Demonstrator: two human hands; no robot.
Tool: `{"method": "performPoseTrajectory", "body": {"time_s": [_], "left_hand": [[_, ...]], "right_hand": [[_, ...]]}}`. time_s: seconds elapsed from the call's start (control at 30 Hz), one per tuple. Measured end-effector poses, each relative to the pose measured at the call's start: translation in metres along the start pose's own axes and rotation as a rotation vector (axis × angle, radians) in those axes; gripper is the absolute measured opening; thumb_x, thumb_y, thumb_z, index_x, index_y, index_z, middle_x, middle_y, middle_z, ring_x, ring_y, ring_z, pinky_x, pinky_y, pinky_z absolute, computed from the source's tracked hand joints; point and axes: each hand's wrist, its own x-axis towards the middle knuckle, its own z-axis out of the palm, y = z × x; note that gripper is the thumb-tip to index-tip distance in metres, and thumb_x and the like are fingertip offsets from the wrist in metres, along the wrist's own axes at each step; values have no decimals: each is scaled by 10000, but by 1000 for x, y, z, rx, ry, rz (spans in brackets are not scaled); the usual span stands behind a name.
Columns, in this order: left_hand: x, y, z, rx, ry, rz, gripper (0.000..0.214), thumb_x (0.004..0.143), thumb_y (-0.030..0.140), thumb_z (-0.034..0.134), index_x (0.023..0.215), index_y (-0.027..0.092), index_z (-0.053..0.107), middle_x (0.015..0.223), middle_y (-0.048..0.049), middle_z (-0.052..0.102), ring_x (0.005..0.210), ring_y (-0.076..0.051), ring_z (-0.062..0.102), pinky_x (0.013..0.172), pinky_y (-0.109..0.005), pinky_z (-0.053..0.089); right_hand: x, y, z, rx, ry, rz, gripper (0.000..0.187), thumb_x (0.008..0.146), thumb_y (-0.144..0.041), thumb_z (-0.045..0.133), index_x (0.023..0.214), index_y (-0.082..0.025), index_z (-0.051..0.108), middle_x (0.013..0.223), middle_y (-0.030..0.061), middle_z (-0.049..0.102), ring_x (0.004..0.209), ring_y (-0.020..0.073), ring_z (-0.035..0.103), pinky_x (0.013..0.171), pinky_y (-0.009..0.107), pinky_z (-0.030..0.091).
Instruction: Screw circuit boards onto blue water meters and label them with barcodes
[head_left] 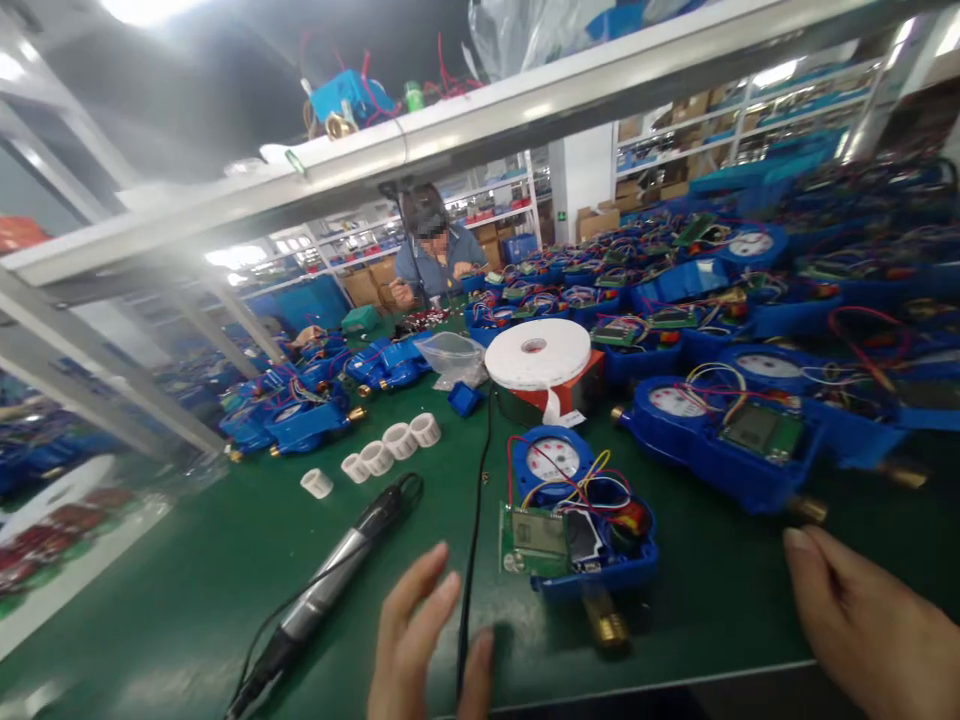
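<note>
A blue water meter (581,520) with its cover off lies on the green bench in front of me, a green circuit board and coloured wires showing inside. My left hand (424,640) hovers open just left of it, fingers stretched out, beside a black cable (474,520). My right hand (874,620) rests at the bench's right front edge, fingers loosely together and holding nothing that I can see. An electric screwdriver (337,580) lies to the left of my left hand.
Several white plastic rings (390,445) lie in a row behind the screwdriver. A roll of white tape (538,355) sits on a red box. Many blue meters (750,430) crowd the right and back. Another person (435,255) works across the bench under a metal shelf (450,130).
</note>
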Motion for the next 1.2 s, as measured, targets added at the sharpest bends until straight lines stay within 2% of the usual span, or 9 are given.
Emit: {"method": "performPoseTrajectory", "body": {"time_s": [0.1,0.2,0.23,0.3,0.4,0.47,0.7,0.9,1.2], "left_hand": [[42,6,-2,131,-136,279,403,842,8,576,1134,282,623,1473,-59,399,1307,-242,465,1025,-378,429],[78,8,-3,116,-288,389,293,857,68,608,1053,276,671,1236,-35,615,1193,-219,530,986,-370,434],[87,9,-1,66,-312,331,212,874,121,614,1022,259,674,1097,-25,673,1095,-203,576,931,-348,459],[99,11,4,-51,-344,66,106,900,241,606,979,222,675,879,-11,691,882,-176,616,793,-304,487],[107,14,15,-249,-398,-331,218,891,357,604,989,178,680,768,-10,651,724,-151,587,664,-268,469],[109,17,20,-377,-418,-438,260,870,372,624,1017,165,680,728,-1,624,687,-136,561,630,-249,448],[113,24,24,-484,-402,-529,279,824,368,657,1017,167,648,659,32,546,642,-116,502,593,-226,394],[114,20,26,-468,-405,-540,299,817,400,667,1016,194,584,659,56,524,649,-113,494,603,-235,363],[114,21,24,-454,-413,-522,307,825,431,658,1012,208,560,676,61,517,649,-113,507,594,-234,362]], "right_hand": [[0,-12,-9,-33,-66,-3,286,845,-456,436,616,-306,517,564,81,625,511,298,635,417,327,366],[1,-14,-11,-24,-75,-30,305,853,-461,427,607,-301,513,561,79,626,522,295,638,420,326,368],[1,-11,-10,-15,-82,-40,312,851,-467,438,598,-301,513,555,72,623,509,287,633,414,321,369],[2,-5,-7,-1,-93,-63,318,851,-476,459,594,-302,527,543,58,616,468,266,612,399,312,369],[2,2,-4,19,-48,-118,319,866,-482,458,631,-296,566,529,45,609,437,249,590,395,306,372],[1,2,-3,30,-13,-163,339,876,-488,447,636,-284,571,511,33,598,411,235,571,387,299,362],[1,-11,-8,16,56,-215,429,935,-456,337,677,-241,605,528,43,608,434,232,598,401,297,364],[-1,-11,-8,-18,2,-166,394,935,-426,355,700,-237,610,577,50,636,504,258,639,419,295,371],[0,3,-3,5,-69,-196,373,953,-433,386,786,-221,642,622,51,646,525,238,656,440,279,397]]}}
